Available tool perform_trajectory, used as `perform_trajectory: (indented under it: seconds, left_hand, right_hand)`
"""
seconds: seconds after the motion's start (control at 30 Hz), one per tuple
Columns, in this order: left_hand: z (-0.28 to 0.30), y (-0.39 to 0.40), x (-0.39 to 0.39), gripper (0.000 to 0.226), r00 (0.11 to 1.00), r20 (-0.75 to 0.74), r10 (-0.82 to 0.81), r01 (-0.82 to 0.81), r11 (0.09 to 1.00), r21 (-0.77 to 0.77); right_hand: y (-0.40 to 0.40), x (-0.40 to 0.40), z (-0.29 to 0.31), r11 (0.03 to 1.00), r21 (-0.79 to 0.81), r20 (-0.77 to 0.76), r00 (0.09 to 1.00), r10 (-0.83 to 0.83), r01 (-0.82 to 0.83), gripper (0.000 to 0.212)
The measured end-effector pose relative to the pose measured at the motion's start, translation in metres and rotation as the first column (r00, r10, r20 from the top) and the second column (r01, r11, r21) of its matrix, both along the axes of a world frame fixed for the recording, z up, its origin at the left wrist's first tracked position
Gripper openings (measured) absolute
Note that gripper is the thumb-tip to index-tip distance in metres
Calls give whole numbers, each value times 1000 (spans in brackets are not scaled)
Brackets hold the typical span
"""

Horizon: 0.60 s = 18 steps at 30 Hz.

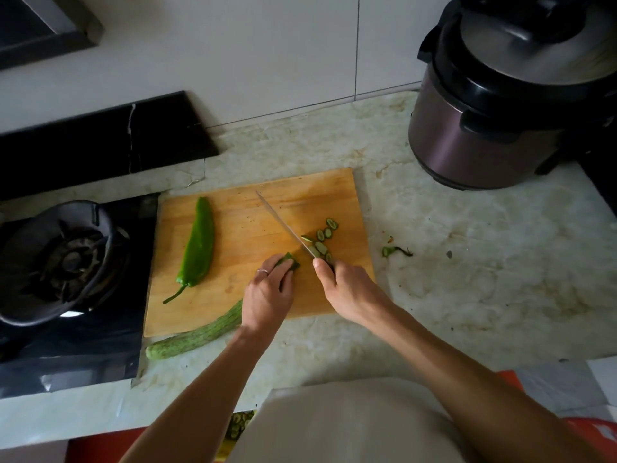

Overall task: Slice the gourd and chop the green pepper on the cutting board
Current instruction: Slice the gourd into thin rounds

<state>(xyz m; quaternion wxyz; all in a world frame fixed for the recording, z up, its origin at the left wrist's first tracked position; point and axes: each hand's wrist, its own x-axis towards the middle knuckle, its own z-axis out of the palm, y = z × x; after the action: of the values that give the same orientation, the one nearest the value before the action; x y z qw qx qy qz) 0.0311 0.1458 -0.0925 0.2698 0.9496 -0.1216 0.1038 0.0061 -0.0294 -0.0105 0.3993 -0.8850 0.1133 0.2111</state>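
**Gourd slicing under way; pepper untouched**

Gourd (197,337): long, striped, pale green, lying across the cutting board (260,212) near edge; left hand (267,292) grips its cut end. Right hand (347,289) clasps the knife (283,225). Few slices (322,240) done. Green pepper (197,245): whole, glossy, on board's left.

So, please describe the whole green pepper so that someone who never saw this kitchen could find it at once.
Start from the wooden cutting board on the pale marble counter, beside the black gas stove. The green pepper lies on the board's left part, apart from both hands. It is smooth, bright green and uncut, with a thin curved stem, unlike the duller, striped gourd hanging over the board's near edge.
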Motion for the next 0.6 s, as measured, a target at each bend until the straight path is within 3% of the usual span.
perform_trajectory:
  seconds: [0.27, 0.4, 0.6]
  left_hand:
    - [3, -5, 1, 24, 999, -47, 17, -18, 999, -34]
    - [1, -5, 1, 22, 998, -53, 30, -32, 999, -33]
    - [-1, -5, 2, 22, 996, -82, 36, -37, 999, -11]
  right_hand:
    - [6, -11, -2, 991, 62, 39, 993, 113, -115, 47]
    - [5, -14, 1, 990, 54, 30, 991, 128, -130, 53]
    - [12, -17, -2, 999, -2, -24, 998, 52, -52, 55]
